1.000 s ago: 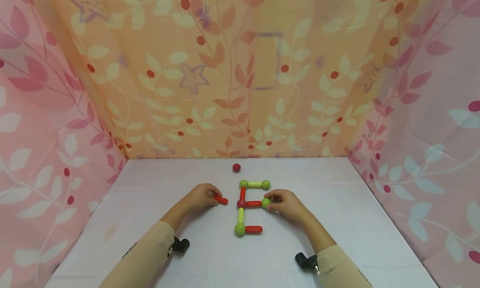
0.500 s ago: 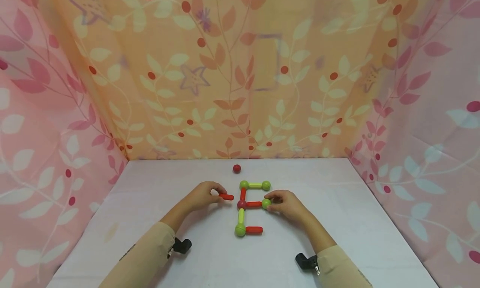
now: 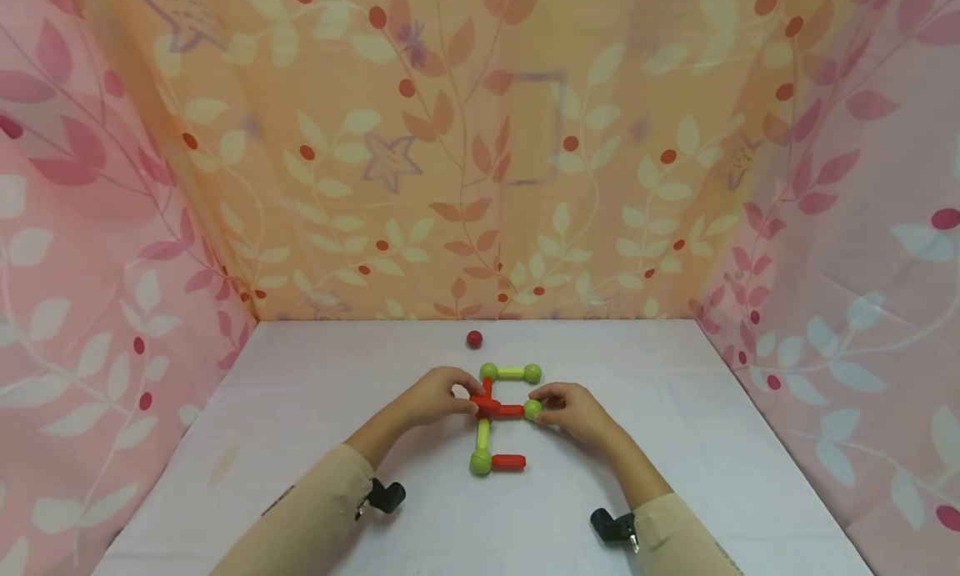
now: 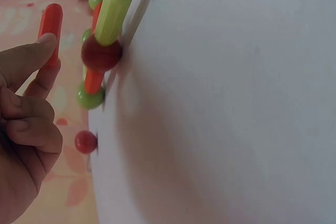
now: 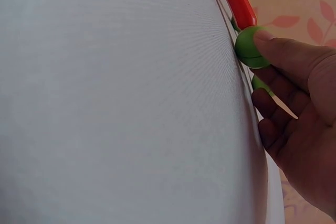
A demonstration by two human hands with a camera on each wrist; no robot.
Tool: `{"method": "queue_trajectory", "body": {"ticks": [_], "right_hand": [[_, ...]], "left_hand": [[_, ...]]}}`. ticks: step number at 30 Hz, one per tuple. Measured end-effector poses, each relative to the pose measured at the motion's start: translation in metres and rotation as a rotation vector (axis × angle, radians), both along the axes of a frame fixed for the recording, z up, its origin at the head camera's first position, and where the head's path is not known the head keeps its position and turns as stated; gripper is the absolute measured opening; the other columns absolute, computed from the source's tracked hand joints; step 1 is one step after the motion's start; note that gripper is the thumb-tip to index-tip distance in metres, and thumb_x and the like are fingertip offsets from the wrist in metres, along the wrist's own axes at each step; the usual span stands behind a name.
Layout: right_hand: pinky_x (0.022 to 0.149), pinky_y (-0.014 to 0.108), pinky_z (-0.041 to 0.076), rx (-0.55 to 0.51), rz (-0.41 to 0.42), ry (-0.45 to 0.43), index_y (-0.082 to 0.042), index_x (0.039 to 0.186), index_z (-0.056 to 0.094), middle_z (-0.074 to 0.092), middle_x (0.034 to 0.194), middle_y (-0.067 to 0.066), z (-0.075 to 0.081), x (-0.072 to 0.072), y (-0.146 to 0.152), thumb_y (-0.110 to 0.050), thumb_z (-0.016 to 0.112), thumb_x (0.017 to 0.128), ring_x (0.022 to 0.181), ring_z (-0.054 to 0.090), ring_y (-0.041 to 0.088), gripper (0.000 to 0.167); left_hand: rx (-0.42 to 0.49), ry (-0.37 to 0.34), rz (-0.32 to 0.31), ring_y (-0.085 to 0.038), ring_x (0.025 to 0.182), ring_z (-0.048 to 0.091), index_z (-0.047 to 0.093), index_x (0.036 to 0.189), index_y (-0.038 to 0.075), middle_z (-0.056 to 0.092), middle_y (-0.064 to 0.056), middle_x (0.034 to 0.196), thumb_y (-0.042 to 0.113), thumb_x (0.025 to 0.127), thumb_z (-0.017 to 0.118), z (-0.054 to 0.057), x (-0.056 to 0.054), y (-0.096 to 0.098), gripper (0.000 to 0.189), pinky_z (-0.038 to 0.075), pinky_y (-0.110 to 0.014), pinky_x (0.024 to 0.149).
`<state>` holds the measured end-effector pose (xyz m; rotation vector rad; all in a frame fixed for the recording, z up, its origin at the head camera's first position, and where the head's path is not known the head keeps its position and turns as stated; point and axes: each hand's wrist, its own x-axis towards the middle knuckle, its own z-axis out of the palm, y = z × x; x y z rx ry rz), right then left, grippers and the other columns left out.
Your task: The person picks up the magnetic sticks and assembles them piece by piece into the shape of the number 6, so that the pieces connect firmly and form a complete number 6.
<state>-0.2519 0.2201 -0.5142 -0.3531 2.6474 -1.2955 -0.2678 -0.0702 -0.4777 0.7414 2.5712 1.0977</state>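
Observation:
My left hand (image 3: 441, 394) pinches a loose red rod (image 4: 51, 18) between thumb and finger. In the head view the rod lies over the dark red ball (image 4: 101, 54) and mostly hides it; the left wrist view shows the rod raised clear of the frame. At the middle arm's end, my right hand (image 3: 579, 413) pinches a green ball (image 5: 251, 48) with thumb and fingers. A red rod (image 3: 512, 411) links that ball to the dark red one. Yellow-green rods (image 3: 483, 434), green balls (image 3: 481, 461) and red rods make up the joined frame on the table.
A single red ball (image 3: 474, 339) lies behind the frame near the back of the white table (image 3: 337, 543). Patterned cloth walls (image 3: 480, 142) stand at the back and both sides. A red rod (image 3: 509, 462) sticks out rightward from the near green ball.
My left hand has carried the loose red rod rightward, from left of the frame to over its middle joint. The right hand stays on the green ball.

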Motion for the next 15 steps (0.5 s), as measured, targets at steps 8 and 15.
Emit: {"method": "queue_trajectory", "body": {"ticks": [8, 15], "right_hand": [[0.082, 0.035, 0.042, 0.001, 0.010, 0.003, -0.028, 0.103, 0.066, 0.062, 0.095, -0.009, -0.001, 0.000, 0.001, -0.028, 0.077, 0.072, 0.092, 0.053, 0.015, 0.033], [0.079, 0.034, 0.042, 0.006, 0.013, 0.021, -0.026, 0.104, 0.066, 0.062, 0.093, -0.009, -0.001, 0.000, 0.000, -0.028, 0.077, 0.073, 0.090, 0.053, 0.015, 0.033]], "left_hand": [[-0.005, 0.009, -0.082, -0.021, 0.097, 0.053, 0.069, 0.093, 0.034, 0.061, 0.016, 0.092, 0.025, 0.077, 0.074, -0.004, 0.004, 0.023, 0.019, 0.041, -0.033, 0.081], [-0.010, -0.024, -0.103, -0.014, 0.088, 0.054, 0.069, 0.089, 0.035, 0.062, 0.018, 0.087, 0.022, 0.077, 0.074, -0.010, 0.006, 0.039, 0.018, 0.044, -0.029, 0.075]]}}
